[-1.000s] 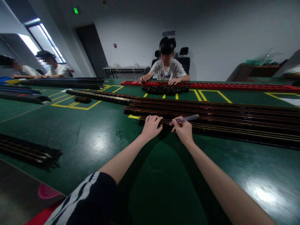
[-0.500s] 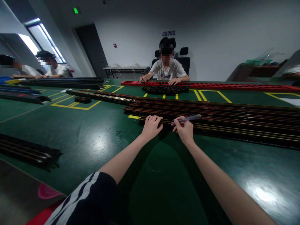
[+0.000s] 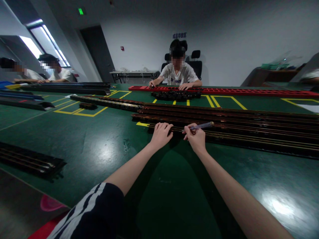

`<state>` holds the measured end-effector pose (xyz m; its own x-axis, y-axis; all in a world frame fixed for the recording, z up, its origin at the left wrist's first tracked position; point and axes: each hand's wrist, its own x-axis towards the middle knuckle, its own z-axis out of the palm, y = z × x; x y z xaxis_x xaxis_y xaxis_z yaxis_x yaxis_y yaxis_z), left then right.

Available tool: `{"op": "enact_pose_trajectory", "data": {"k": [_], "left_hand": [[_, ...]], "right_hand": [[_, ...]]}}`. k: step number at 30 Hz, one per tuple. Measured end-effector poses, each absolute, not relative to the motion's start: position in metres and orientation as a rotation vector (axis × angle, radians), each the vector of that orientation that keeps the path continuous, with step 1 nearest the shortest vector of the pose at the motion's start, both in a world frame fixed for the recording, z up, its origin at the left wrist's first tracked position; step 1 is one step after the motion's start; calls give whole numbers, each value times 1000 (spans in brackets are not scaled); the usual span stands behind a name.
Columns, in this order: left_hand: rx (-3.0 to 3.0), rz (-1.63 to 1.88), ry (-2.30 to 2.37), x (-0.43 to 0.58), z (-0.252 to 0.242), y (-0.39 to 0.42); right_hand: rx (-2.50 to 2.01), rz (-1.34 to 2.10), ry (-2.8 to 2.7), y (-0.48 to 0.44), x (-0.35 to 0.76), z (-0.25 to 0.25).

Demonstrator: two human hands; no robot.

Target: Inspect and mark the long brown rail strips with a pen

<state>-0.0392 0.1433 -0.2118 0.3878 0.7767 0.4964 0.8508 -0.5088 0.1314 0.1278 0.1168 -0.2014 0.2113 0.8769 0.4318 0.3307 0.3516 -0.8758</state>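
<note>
My left hand [image 3: 161, 134] rests with curled fingers on the near end of a long dark rail [image 3: 249, 137] that lies across the green table [image 3: 99, 146]. Just to its right, my right hand [image 3: 196, 136] pinches a clear purple pen-like tool [image 3: 203, 125], its tip pointing down at the same rail. Several more dark rails [image 3: 224, 114] lie stacked side by side behind it.
A person sits across the table with hands on a long red rack [image 3: 224, 90] and a pile of dark parts [image 3: 175, 95]. Two more people sit at the far left. Black rails [image 3: 30, 161] lie at the near left edge, others [image 3: 67, 88] at the back left.
My right hand has shifted slightly right along the rail with the tool. My left hand has stayed put.
</note>
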Motion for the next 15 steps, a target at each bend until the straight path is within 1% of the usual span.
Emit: {"op": "enact_pose_trajectory", "data": {"k": [15], "left_hand": [[-2514, -768, -1494, -39, -211, 142]], "right_hand": [[-1219, 549, -1244, 116, 127, -202]]}}
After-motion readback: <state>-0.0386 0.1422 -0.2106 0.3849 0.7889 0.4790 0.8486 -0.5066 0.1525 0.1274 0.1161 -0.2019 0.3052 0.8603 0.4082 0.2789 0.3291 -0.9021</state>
